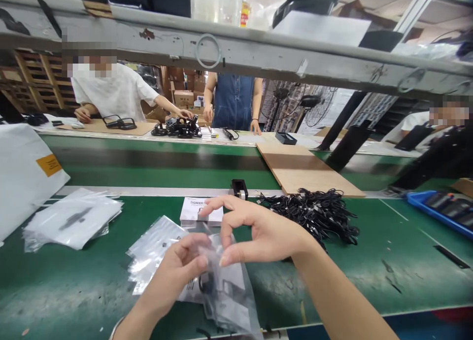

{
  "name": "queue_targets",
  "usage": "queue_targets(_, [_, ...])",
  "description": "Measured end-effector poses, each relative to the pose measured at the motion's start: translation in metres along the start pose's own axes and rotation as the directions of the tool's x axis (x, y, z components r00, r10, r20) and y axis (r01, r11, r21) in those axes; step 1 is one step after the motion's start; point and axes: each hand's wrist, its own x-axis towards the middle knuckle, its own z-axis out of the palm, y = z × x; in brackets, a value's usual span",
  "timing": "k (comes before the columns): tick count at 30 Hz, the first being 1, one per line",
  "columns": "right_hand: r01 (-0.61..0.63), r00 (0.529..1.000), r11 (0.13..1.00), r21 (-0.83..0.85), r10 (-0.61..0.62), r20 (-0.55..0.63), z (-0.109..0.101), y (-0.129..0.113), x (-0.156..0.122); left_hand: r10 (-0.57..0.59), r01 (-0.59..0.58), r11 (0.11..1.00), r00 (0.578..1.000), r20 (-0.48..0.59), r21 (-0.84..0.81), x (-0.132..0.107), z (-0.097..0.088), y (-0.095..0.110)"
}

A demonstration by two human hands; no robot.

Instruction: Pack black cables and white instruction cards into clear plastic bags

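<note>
The location was a factory packing line. A green conveyor belt ran between two rows of green work benches, with co-workers stationed on the far side. Bulk stock lay on the benches: clear plastic bags, a heap of black cables, a blue tray. Behind the line stood wooden pallets, cardboard boxes and a pedestal fan.

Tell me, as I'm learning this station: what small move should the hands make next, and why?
Probably slide the pinch along the top edge of the clear bag to press it shut. The left hand and right hand both pinch that edge, and a dark part seems to sit low inside already, though the film blurs it.
</note>
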Motion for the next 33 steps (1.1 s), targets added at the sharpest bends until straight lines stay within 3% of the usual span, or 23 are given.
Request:
queue_targets(4, [-0.145,0.989,0.986,-0.086,0.147,0.012,0.002,0.007,-0.024,0.015,0.011,0.986,0.988,-0.155,0.165,-0.006,0.007,-0.002])
queue_targets(6, [-0.268,0.958,0.959,-0.088,0.256,-0.129,0.010,0.017,-0.036,0.026,0.030,0.967,0.977,-0.213,0.254,-0.008,0.007,-0.001])
queue_targets(9, [-0.405,0.851,0.910,0.087,0.410,-0.327,0.031,0.035,-0.050,0.037,0.050,0.952,0.961,-0.275,0.302,-0.008,0.006,-0.001])
queue_targets(13, [-0.442,0.794,0.857,0.265,0.511,-0.329,0.060,0.057,-0.051,0.067,0.006,0.951,0.973,-0.222,0.311,-0.002,0.005,-0.004])
queue_targets(15, [-0.427,0.783,0.851,0.306,0.518,-0.345,0.065,0.063,-0.049,0.055,0.020,0.935,0.978,-0.200,0.354,0.001,0.004,-0.005])
queue_targets(19, [-0.348,0.832,0.905,0.244,0.418,-0.364,0.064,0.071,-0.051,0.038,0.024,0.920,0.988,-0.149,0.390,0.000,0.002,-0.006])
queue_targets(22, [-0.290,0.836,0.939,0.187,0.344,-0.428,0.064,0.078,-0.056,-0.029,0.062,0.984,0.981,-0.190,0.167,-0.003,0.000,-0.004])
queue_targets(25, [-0.241,0.829,0.959,0.147,0.282,-0.484,0.070,0.084,-0.061,-0.120,0.116,0.993,0.969,-0.215,-0.033,-0.002,0.002,-0.003])
queue_targets(30, [-0.203,0.851,0.976,0.081,0.217,-0.478,0.074,0.086,-0.063,-0.257,0.286,0.938,0.953,-0.163,0.197,0.004,0.012,-0.012])
queue_targets(32, [-0.281,0.782,0.957,0.067,0.269,-0.563,0.067,0.089,-0.060,-0.216,0.256,0.938,0.959,-0.183,0.235,0.005,0.015,-0.017])
queue_targets(33, [-0.365,0.703,0.929,0.068,0.323,-0.634,0.062,0.093,-0.058,-0.181,0.230,0.941,0.961,-0.207,0.248,0.005,0.015,-0.020])
